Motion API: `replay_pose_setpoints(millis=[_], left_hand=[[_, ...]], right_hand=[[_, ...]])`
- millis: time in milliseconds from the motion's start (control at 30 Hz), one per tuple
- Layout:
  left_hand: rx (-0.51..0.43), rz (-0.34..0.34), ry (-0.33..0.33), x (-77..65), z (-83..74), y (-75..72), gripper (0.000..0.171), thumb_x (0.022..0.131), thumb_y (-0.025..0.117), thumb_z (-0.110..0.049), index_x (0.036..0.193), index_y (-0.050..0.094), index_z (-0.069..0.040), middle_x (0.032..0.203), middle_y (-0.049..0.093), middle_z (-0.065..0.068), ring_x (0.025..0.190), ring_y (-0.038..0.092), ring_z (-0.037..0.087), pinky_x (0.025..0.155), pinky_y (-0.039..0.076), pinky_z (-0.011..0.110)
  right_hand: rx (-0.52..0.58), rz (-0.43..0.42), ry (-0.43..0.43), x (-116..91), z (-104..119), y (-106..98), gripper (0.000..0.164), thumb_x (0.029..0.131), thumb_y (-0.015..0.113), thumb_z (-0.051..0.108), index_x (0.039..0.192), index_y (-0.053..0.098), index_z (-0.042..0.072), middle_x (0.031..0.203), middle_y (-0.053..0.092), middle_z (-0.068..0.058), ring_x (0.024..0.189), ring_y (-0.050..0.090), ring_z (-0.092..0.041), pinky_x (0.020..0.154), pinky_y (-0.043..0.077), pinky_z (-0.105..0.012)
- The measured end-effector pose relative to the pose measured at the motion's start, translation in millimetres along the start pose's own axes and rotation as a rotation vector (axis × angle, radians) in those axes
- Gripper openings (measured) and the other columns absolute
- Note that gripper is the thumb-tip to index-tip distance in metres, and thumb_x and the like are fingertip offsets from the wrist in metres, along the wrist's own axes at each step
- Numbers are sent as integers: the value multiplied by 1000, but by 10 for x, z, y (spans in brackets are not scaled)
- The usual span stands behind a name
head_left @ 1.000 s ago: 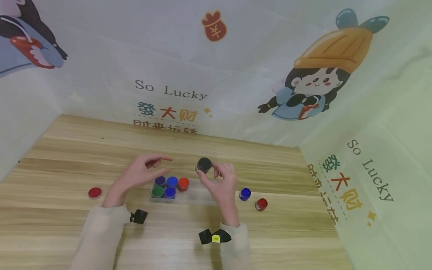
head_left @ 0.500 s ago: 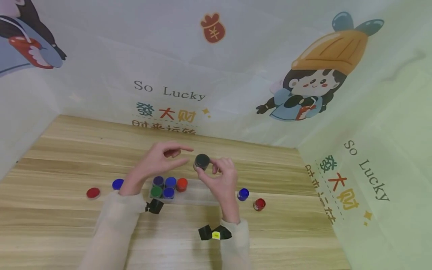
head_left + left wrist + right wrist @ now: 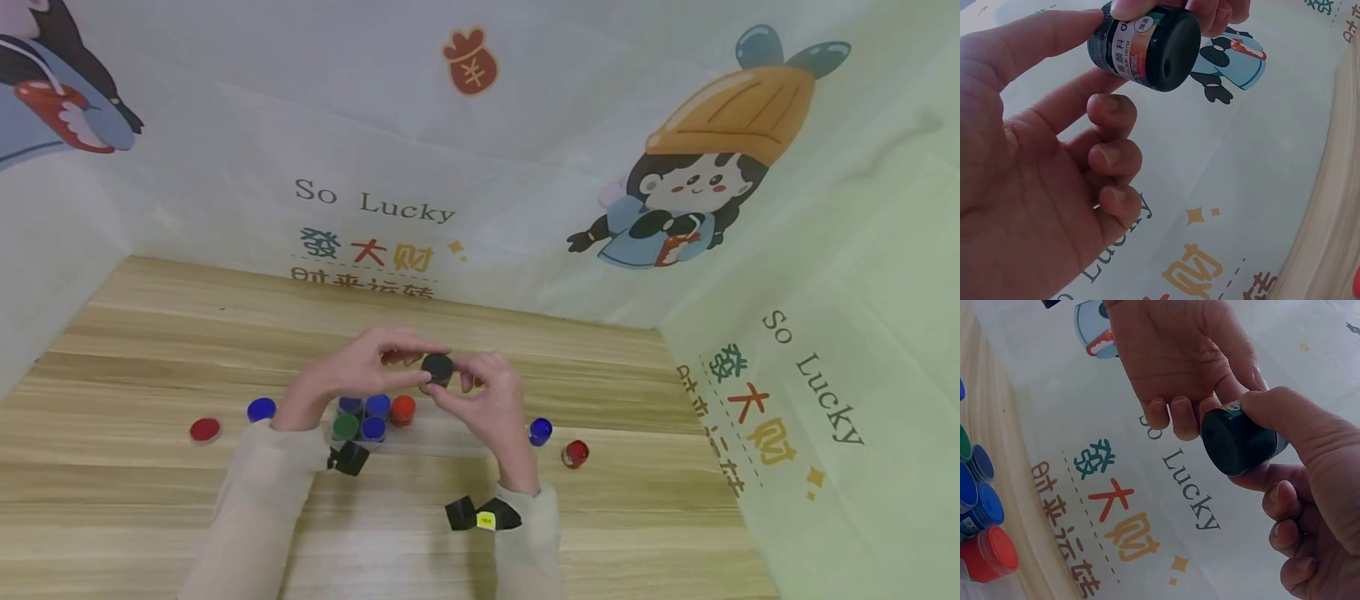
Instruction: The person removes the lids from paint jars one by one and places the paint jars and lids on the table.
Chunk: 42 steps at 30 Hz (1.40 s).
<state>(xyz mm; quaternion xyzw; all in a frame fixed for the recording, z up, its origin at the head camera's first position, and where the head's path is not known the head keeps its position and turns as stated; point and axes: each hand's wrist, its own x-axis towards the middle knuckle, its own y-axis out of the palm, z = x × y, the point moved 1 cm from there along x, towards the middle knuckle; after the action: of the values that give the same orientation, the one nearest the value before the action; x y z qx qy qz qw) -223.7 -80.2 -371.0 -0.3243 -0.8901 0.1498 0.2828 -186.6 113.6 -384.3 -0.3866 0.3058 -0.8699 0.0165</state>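
Note:
A small paint jar with black paint and a black lid is held up over the table, tilted. My left hand pinches its ridged lid end between thumb and index finger, the other fingers curled below, as the left wrist view shows. My right hand grips the body of the jar between thumb and index finger. In the left wrist view the jar's label shows beside the right thumb, and its dark base faces right. Below the hands stands a clear tray with several paint jars in its left part, among them a red-orange jar.
A red lid and a blue lid lie on the wooden table at left. A blue jar and a red jar stand right of the tray. Printed cloth walls enclose the back and sides.
My left hand has moved right and now pinches the lid end of the black jar. The blue lid has come into view behind the left arm. My right hand has shifted the jar slightly left.

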Motion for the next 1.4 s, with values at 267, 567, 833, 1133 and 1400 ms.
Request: replay_pose_setpoints(millis=[267, 567, 833, 1133, 1400], left_hand=[[-1, -48, -10, -30, 4, 28, 28, 85, 67, -4, 113, 65, -1, 83, 53, -1, 71, 42, 15, 63, 35, 24], [35, -191, -12, -50, 7, 106, 26, 82, 69, -1, 108, 67, 0, 78, 45, 0, 73, 40, 17, 63, 33, 25], [126, -332, -59, -40, -63, 238, 25, 79, 74, -5, 103, 67, -3, 74, 44, 1, 69, 40, 16, 62, 33, 25], [46, -266, -78, -86, -59, 184, 31, 76, 75, -1, 105, 66, 0, 79, 47, 6, 73, 40, 20, 64, 34, 29], [76, -274, -57, -79, -64, 184, 24, 72, 80, -5, 91, 65, -6, 77, 48, 3, 74, 40, 16, 66, 33, 26]], right_hand=[[93, -4, 5, -28, -27, 66, 21, 69, 82, 10, 84, 69, 2, 60, 46, -5, 65, 43, -18, 61, 34, -31], [155, -37, 87, -55, -12, 133, 21, 72, 80, 8, 90, 71, 2, 61, 47, -7, 66, 42, -19, 64, 30, -24], [111, -133, 105, -66, 22, 180, 20, 71, 78, 5, 89, 71, 0, 60, 48, -10, 63, 44, -20, 63, 32, -23], [140, -48, 102, -60, 83, 137, 23, 67, 80, -2, 87, 69, -4, 61, 51, -13, 64, 47, -29, 66, 29, -20], [206, 10, 131, 15, 359, 2, 22, 69, 74, -10, 89, 67, -11, 57, 43, -15, 54, 38, -18, 54, 28, -19]])
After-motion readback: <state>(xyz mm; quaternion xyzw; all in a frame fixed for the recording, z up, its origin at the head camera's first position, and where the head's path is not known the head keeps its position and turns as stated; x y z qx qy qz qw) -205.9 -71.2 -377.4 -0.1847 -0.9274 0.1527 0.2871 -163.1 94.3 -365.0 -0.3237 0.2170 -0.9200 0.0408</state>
